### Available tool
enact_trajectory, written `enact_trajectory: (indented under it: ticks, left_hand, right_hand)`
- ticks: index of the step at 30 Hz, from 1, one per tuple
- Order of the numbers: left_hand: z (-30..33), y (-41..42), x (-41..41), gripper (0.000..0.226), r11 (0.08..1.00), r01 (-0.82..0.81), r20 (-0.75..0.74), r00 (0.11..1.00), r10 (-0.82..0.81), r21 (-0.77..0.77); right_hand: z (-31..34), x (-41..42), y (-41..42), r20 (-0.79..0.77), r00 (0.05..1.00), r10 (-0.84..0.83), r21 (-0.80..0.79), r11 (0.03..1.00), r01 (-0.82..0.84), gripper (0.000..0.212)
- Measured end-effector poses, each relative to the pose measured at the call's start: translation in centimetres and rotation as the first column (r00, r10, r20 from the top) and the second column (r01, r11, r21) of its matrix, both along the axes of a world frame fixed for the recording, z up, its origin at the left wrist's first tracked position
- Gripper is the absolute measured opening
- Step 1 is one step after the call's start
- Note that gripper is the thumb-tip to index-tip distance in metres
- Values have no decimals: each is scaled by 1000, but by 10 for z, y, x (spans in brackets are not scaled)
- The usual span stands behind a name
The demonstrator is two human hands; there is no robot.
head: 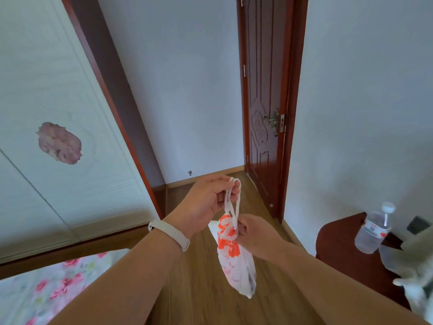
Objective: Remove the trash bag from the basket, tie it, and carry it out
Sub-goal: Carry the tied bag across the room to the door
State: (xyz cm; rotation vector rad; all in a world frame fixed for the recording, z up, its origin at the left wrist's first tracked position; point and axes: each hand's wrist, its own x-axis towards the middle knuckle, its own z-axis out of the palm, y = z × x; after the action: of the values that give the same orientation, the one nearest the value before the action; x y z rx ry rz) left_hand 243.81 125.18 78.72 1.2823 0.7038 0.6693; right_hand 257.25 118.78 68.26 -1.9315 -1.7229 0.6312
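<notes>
A small white trash bag (pixel 235 261) with orange print hangs in the air over the wooden floor, in front of me. My left hand (pixel 206 198), with a white band on its wrist, pinches the tops of the bag's two handle loops and holds them up. Lower down, my right hand (pixel 255 235) grips the bag's neck where the handles meet the body. No basket is in view.
A dark red door (pixel 264 95) stands open ahead on the right. A white wardrobe (pixel 58 102) lines the left side. A bed with a floral cover (pixel 46 289) is at lower left. A red-brown side table (pixel 351 252) at right holds a water bottle (pixel 375 228).
</notes>
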Motion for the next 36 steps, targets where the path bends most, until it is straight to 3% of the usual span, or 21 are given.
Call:
enact_trajectory:
  ticks: [5, 15, 17, 20, 26, 31, 36]
  left_hand:
    - [-16, 75, 25, 19, 995, 94, 2, 996, -94, -35]
    - [-26, 239, 73, 18, 938, 339, 47, 941, -336, -76]
    - [-22, 266, 80, 17, 929, 362, 40, 932, -360, -70]
    - [-15, 295, 91, 17, 924, 379, 51, 925, -377, -51]
    - [-5, 361, 133, 18, 904, 426, 63, 903, -424, -24]
    - [-30, 405, 180, 20, 896, 438, 37, 899, -436, -74]
    - [-56, 446, 234, 22, 896, 431, -58, 897, -438, -106]
  right_hand:
    - [-13, 20, 51, -27, 999, -24, -55, 998, 22, 13]
    - [-24, 47, 191, -205, 920, -335, -130, 941, 314, 16]
    - [-19, 51, 218, -161, 915, -370, -116, 928, 355, 18]
    - [-9, 58, 250, -93, 920, -380, -84, 924, 373, 25]
    - [-2, 90, 313, -122, 901, -417, -62, 909, 413, 22]
    - [-30, 131, 350, -135, 896, -423, -106, 905, 412, 29]
    - [-61, 180, 389, -174, 891, -419, -171, 904, 391, 20]
